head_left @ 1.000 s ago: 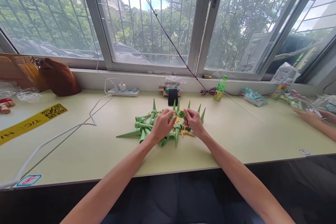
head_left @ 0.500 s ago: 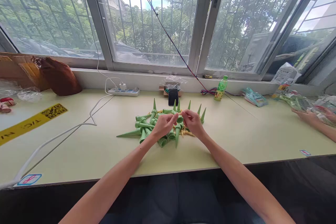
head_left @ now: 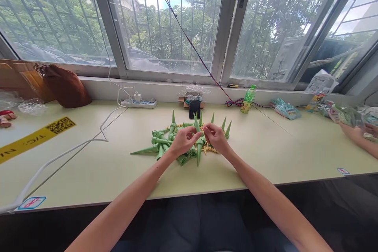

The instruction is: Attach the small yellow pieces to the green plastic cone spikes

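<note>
My left hand [head_left: 183, 140] is closed around a green plastic watering spike [head_left: 197, 123], its pointed end upward. Close beside it, my right hand [head_left: 215, 135] is closed in a pinch at the spike's right side; whatever its fingertips hold is too small to make out. Under and around both hands lies a pile of green spikes [head_left: 161, 140] with threaded, open collars. One of them [head_left: 199, 151] points toward me. Small yellow plastic pieces [head_left: 209, 149] lie by the pile, partly hidden by my right hand. Several spikes stand tip-up behind my hands.
A black phone [head_left: 194, 109] leans on a small box behind the pile. Along the windowsill are a power strip [head_left: 138, 103], a green-labelled bottle [head_left: 248, 99] and a teal packet [head_left: 286, 109]. A white cable [head_left: 102, 129] crosses the left side. Another person's hands [head_left: 352, 133] hold plastic-wrapped things far right.
The spike has turned: its open collar faced me between both hands, and now its point stands up in my left hand. My right fingers have drawn slightly away.
</note>
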`<act>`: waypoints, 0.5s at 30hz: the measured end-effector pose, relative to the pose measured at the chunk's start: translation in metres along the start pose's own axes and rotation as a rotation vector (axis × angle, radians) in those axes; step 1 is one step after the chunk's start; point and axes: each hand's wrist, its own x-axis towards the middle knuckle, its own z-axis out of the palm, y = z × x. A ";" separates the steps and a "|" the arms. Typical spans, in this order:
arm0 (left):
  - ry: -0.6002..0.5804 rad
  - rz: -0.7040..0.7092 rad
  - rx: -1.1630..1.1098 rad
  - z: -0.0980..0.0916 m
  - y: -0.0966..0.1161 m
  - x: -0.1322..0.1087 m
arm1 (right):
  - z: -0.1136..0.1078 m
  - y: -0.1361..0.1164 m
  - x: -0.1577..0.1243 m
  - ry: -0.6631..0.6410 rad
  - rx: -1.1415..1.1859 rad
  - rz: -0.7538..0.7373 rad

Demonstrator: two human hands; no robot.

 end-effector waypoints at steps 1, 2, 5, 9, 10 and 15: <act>0.005 0.013 0.013 0.000 -0.001 0.000 | 0.000 0.000 0.000 -0.001 -0.012 0.006; 0.011 0.027 0.026 0.001 -0.002 0.000 | 0.000 0.000 0.000 0.000 -0.025 0.011; 0.022 0.061 0.062 0.001 -0.005 0.000 | -0.001 0.000 0.000 0.012 -0.065 0.013; 0.011 0.081 0.088 0.001 -0.005 -0.001 | -0.001 0.000 0.000 0.018 -0.106 0.026; 0.009 0.086 0.092 0.001 -0.005 -0.001 | -0.001 0.000 0.000 0.018 -0.113 0.029; -0.015 0.122 0.085 0.000 -0.004 -0.002 | -0.002 0.001 0.001 0.012 -0.109 0.028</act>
